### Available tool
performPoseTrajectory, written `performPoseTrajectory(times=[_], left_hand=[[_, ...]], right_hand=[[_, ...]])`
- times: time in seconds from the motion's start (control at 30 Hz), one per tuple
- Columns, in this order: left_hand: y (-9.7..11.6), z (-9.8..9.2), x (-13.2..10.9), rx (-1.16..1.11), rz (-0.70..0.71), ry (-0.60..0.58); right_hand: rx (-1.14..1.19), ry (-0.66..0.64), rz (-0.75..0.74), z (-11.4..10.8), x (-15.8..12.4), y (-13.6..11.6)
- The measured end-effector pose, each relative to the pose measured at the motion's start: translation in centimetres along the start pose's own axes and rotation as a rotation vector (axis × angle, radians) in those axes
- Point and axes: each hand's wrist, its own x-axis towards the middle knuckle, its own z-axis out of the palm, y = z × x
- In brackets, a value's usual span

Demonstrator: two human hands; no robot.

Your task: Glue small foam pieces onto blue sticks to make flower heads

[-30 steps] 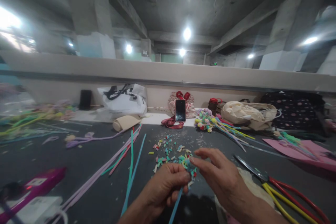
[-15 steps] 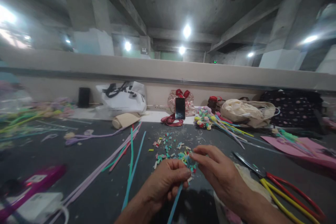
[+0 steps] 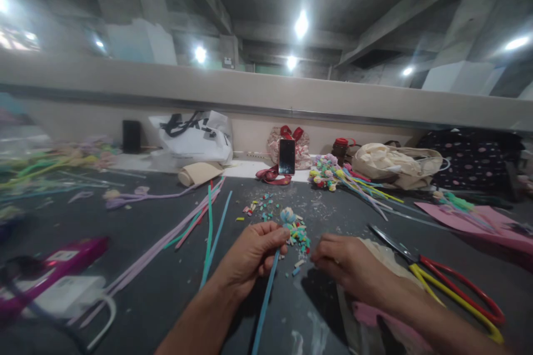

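Note:
Between its thumb and fingers, my left hand (image 3: 262, 247) grips a long blue fuzzy stem (image 3: 267, 299), which looks like a pipe cleaner. A small round blue-and-cream head (image 3: 287, 215) stands out above the thumb. My right hand (image 3: 339, 258) is lower right, apart from the stem, its fingers curled together over the dark table; whatever they may hold is hidden. Short cut bits (image 3: 300, 236) in several colours lie just beyond and between my hands. Beneath the right wrist are a pale cloth-like piece (image 3: 381, 255) and a pink piece (image 3: 368, 313).
Scissors (image 3: 416, 260) with red and yellow handles lie right. Lilac stems (image 3: 156, 258) and green stems (image 3: 209, 233) lie left, near a magenta tool (image 3: 79, 255). Farther back are a phone (image 3: 287, 156), a bundle of finished-looking flowers (image 3: 325, 172) and a white bag (image 3: 195, 141).
My right hand has drawn away from the stem, down and right, its fingers curling in. My left hand has shifted slightly left and up, and the round head now shows. The view has tilted down.

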Motion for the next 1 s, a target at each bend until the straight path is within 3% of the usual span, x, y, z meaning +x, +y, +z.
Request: performPoseTrajectory(times=[0.2, 0.37, 0.57, 0.63, 0.8, 1.0], left_hand=[[-0.4, 0.0, 0.2, 0.012, -0.018, 0.000], [-0.6, 0.0, 0.2, 0.023, -0.003, -0.022], [-0.7, -0.1, 0.1, 0.073, 0.035, 0.004], [-0.7, 0.0, 0.2, 0.073, 0.047, 0.012], [-1.3, -0.2, 0.8, 0.040, 0.023, -0.005], [-1.9, -0.2, 1.3, 0.014, -0.011, -0.017]], right_hand=[[-0.293, -0.114, -0.071, 2.6, 1.9, -0.6], [-0.263, -0.124, -0.102, 3.5, 2.4, -0.6], [-0.099, -0.011, 0.005, 2.1, 2.5, -0.8], [0.021, 0.030, 0.073, 1.4, 2.4, -1.0], [0.673, 0.099, 0.275, 0.1, 2.1, -1.3], [1.043, 0.215, 0.421, 0.4, 2.3, -1.7]])
